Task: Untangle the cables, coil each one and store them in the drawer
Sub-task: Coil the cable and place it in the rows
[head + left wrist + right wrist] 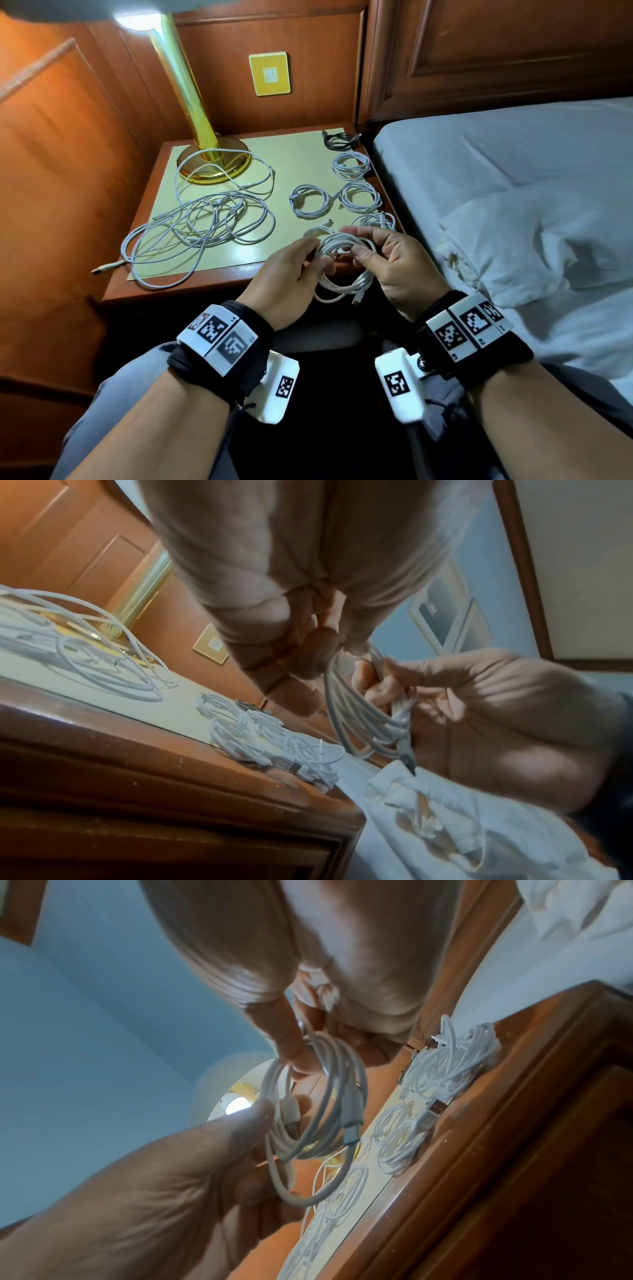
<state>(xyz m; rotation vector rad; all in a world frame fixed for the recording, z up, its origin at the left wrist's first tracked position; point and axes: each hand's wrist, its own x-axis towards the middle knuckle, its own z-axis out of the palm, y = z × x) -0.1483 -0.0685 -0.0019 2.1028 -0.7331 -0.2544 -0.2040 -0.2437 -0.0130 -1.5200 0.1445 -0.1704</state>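
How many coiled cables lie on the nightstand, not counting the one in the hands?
5: dark coil at the back; second coil before it; left middle coil and right middle coil; front coil partly behind the right hand. Hands may hide more.

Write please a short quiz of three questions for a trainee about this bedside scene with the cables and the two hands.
1. True or false: the left hand and the right hand hold the same white coil.
2. What colour is the finished coil at the far right corner of the nightstand? A) black B) white C) yellow
3. Fill in: the tangled cables lie in front of the ____.

Key
1. True.
2. A.
3. Lamp; one loose loop also runs around its brass base.
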